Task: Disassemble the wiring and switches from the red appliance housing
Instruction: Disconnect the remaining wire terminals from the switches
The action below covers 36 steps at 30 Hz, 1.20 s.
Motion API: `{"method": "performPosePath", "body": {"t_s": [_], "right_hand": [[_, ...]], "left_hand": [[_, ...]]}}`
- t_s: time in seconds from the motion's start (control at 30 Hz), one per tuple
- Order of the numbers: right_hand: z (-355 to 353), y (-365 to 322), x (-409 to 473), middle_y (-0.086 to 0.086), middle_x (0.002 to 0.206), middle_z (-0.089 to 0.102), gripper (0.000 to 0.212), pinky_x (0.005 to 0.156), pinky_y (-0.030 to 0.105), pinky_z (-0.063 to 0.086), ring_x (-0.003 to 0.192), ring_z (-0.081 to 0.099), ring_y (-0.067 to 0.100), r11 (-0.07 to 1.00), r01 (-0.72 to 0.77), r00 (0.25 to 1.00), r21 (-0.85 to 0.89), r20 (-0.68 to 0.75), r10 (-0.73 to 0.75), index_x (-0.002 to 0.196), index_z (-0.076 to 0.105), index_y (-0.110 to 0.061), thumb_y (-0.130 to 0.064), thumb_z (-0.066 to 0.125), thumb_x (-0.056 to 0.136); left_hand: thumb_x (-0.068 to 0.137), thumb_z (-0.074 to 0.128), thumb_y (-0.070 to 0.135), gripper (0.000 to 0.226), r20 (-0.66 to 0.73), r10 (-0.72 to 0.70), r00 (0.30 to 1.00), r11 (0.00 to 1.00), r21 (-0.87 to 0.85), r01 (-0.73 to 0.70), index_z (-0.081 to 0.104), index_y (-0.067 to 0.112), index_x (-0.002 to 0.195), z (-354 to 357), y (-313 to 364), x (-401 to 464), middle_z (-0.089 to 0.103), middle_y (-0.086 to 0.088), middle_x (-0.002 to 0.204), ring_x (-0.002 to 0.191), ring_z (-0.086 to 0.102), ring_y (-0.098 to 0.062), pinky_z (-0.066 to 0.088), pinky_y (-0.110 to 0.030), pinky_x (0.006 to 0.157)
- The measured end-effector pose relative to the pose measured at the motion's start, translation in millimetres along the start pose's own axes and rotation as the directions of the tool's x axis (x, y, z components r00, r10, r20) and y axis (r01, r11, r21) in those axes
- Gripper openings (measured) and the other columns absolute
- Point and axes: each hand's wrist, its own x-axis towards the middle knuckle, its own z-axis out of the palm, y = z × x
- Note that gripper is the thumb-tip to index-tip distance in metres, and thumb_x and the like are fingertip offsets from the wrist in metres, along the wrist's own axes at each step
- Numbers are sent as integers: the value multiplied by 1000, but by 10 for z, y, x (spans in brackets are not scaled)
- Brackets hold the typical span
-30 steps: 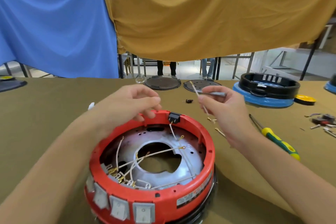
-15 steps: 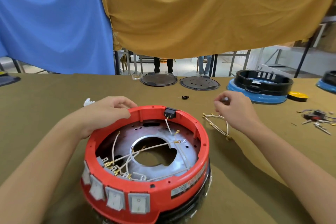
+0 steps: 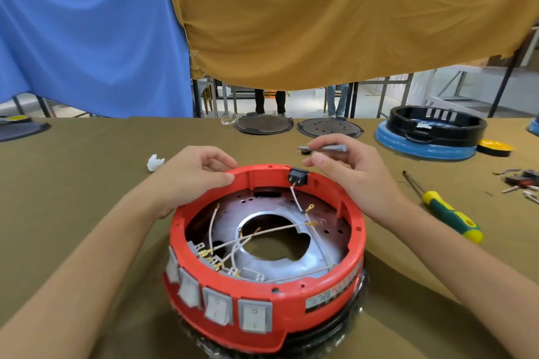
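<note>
The desk [image 3: 87,172], draped in olive-brown cloth, carries everything here. Nearest the person sits the red appliance housing [image 3: 291,297], a round ring lying flat with its open side up, so the bare interior faces the camera. Its front wall holds a row of four grey rocker switches [image 3: 221,303] facing the person, and at the far rim sits a black socket [image 3: 298,176]. Inside the ring lies a silver metal plate [image 3: 315,259] with a large central hole, and pale wires [image 3: 280,229] with brass terminals cross it, running from the switch backs toward the far side and up to the socket.

The left hand [image 3: 192,175] rests on the far-left rim, its fingers curled over the edge and thumb pressed to the red wall. The right hand [image 3: 353,172] hovers just behind the socket, its fingers pinching a thin grey tool [image 3: 326,148] that lies roughly level, tip pointing left.

To the right on the desk lies a green-and-yellow screwdriver [image 3: 446,210], blade pointing away. Farther back stands a blue-and-black housing [image 3: 428,137], with two dark round plates [image 3: 297,125] beside it. A small white scrap [image 3: 154,162] lies left of the left hand.
</note>
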Motion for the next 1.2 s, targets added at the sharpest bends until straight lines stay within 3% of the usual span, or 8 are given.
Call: {"method": "performPosePath", "body": {"t_s": [0.17,0.3,0.47,0.6,0.77,0.9,1.07,1.2], "right_hand": [[-80,27,12,0,105,77,26,89,23,56,100,72,14,987,-142,986,69,99,135,116,66,-18,-7,67,93],[-98,22,33,0,102,77,32,84,28,59,91,74,16,981,-194,970,22,151,189,112,68,-17,4,66,88],[-152,-8,70,7,74,69,18,70,31,52,66,59,16,989,-150,988,9,-18,150,93,72,-11,2,60,90],[-109,-11,48,9,96,76,19,77,24,57,85,72,20,983,-162,987,81,27,161,109,69,-14,-6,65,92],[-90,43,45,3,112,75,36,94,34,55,105,71,20,944,-278,947,176,212,239,121,64,-15,2,66,90],[-128,40,83,5,106,76,42,74,27,60,88,73,20,940,-314,933,132,227,280,114,66,-15,13,62,84],[-212,101,129,9,75,64,23,65,34,44,69,51,23,963,-269,962,27,55,267,91,73,-16,2,59,85],[-187,121,119,5,95,76,22,78,34,59,89,72,23,944,-284,959,168,75,275,105,71,-19,-5,64,90]], "left_hand": [[91,69,28,20,136,-169,976,985,58,163,63,28,110,-201,-18,-54,68,2,103,77,65,-11,48,-26,65],[92,64,12,17,308,-229,923,970,155,189,65,23,105,-321,-72,-97,70,3,87,65,65,-5,49,-19,52],[90,71,12,19,129,-8,992,997,-78,18,71,18,109,-70,-45,-4,77,-2,101,91,74,-20,59,-37,84],[89,70,41,28,73,-19,997,990,-136,29,67,29,113,0,-25,21,72,3,112,95,72,-9,58,-31,82],[70,77,45,45,351,-171,920,985,53,163,65,33,112,-358,-48,-135,72,5,105,96,69,-8,54,-29,69],[71,72,29,39,446,-132,885,991,61,117,66,28,109,-348,-22,-145,72,-7,106,87,71,-17,55,-31,68],[90,71,11,24,111,93,989,986,-149,-76,66,19,113,67,9,-11,75,3,111,104,71,-25,53,-45,99],[88,69,47,29,-48,1,999,987,-164,-9,64,30,111,67,12,33,69,5,116,101,69,-6,56,-30,76]]}}
